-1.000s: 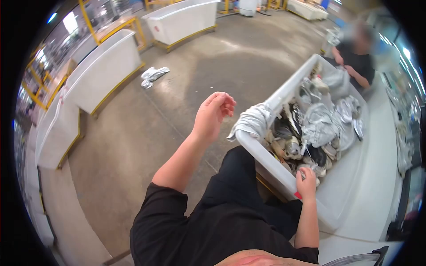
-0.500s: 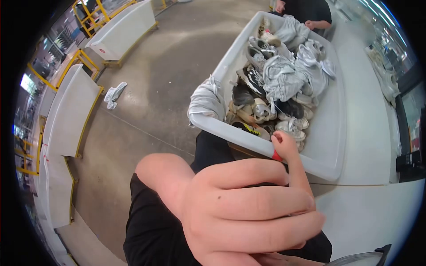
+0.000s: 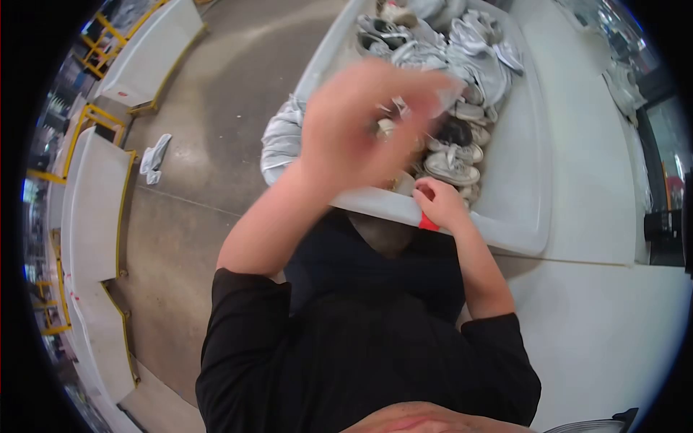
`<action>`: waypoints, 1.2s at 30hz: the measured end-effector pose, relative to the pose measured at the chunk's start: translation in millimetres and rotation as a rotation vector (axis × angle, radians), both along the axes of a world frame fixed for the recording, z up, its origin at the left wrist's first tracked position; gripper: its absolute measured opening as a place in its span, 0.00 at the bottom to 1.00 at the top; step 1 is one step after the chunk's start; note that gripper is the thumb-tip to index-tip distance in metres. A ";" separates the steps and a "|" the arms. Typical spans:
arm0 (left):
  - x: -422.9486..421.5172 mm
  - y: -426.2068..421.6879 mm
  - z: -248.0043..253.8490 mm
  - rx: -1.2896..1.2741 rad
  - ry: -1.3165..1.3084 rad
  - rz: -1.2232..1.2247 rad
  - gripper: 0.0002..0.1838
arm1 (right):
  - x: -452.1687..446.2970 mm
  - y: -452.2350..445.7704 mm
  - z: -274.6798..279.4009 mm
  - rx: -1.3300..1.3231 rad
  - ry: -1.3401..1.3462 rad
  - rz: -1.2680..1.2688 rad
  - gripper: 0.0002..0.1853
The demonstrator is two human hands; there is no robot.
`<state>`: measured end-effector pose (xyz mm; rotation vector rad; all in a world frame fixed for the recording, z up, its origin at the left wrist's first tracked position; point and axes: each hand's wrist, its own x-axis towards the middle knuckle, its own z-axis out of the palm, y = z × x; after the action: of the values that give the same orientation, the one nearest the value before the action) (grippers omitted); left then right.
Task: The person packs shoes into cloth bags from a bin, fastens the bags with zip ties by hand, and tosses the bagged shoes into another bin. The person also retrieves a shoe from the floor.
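My left hand (image 3: 368, 130) is raised over the near left part of a white bin (image 3: 523, 231). Motion blurs its fingers, so I cannot tell whether it holds anything. My right hand (image 3: 440, 204) rests at the bin's near rim with its fingers curled in and nothing visible in them. A red patch (image 3: 429, 221) shows beside its wrist. Pale shoes (image 3: 451, 167) lie in the bin just beyond this hand. Farther in are more shoes and crumpled grey-white cloth (image 3: 487, 72). Another white cloth (image 3: 283, 137) is wrapped over the near left corner.
White bins (image 3: 94, 206) on yellow-edged bases line the left side. A pale cloth (image 3: 154, 159) lies on the concrete floor (image 3: 209, 151). Along the right runs a white surface (image 3: 588, 173), with a dark object (image 3: 660, 225) at its far right.
The view has tilted down, and the other person has left the frame. My left hand passed close before the camera and is now over the bin. My right hand stays at the rim.
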<state>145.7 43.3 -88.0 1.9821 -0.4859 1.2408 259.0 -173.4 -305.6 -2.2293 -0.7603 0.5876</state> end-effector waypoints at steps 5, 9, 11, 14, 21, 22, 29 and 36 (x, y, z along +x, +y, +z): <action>147.7 82.7 -174.9 -0.597 0.492 0.210 0.11 | 48.8 3.6 -11.3 0.044 0.170 0.060 0.14; 167.3 106.0 -262.6 -0.389 0.827 0.388 0.13 | 118.2 39.3 -27.3 0.055 -0.055 -0.008 0.15; 171.2 110.3 -283.6 -0.315 0.961 0.421 0.13 | 148.6 67.1 -39.3 -0.032 -0.154 -0.033 0.17; 169.5 120.0 -284.1 -0.270 1.089 0.330 0.14 | 195.2 119.5 -86.2 -0.120 -0.231 0.003 0.19; 171.8 126.4 -280.2 -0.278 1.058 0.394 0.13 | 220.8 183.3 -138.6 -0.281 -0.912 -0.148 0.19; 172.9 127.1 -280.2 -0.290 1.050 0.392 0.13 | 227.5 180.0 -135.6 -0.222 -0.795 -0.167 0.18; 175.2 124.8 -282.3 -0.354 1.003 0.356 0.16 | 270.9 96.6 -38.2 0.665 0.087 -0.470 0.11; 168.8 86.2 -252.5 -0.364 0.863 0.199 0.29 | 191.0 29.6 167.1 1.010 0.391 -0.180 0.12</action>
<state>314.5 129.5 -340.5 2.0349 0.3473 0.4278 450.1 -143.8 -138.5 -1.1849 -0.4760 0.3936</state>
